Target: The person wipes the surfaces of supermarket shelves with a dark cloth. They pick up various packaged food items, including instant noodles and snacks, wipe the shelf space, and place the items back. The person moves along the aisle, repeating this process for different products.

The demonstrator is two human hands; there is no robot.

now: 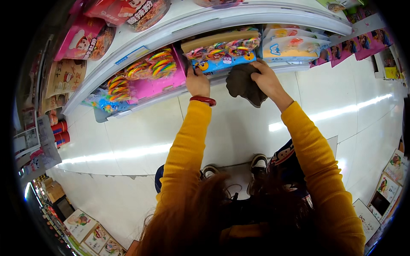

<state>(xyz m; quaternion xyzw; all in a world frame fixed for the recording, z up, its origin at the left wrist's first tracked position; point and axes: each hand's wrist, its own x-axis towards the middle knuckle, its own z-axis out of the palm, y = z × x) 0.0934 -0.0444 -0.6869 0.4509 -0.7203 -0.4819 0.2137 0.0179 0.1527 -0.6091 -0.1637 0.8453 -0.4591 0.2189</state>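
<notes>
Both hands are at a blue display box (229, 65) of wrapped rainbow lollipops (216, 52) on a lower store shelf. My left hand (198, 82), with a red bangle at its wrist, grips the box's left front corner; some fingertips are hidden behind it. At the right front corner is my right hand (266, 76), which also holds a dark grey-brown cloth (245, 83) that hangs below the box. Left of the box, a pink box (157, 84) holds swirled rainbow lollipops (162, 63). To its right stands a box of clear candy bags (291, 43).
A shelf edge (179, 33) curves above the hands, with packaged noodle bowls (136, 12) on that upper shelf. Pink packets (362, 44) hang at the right. Below lies a tiled floor (128, 144). Cartons (81, 225) stand at lower left and lower right.
</notes>
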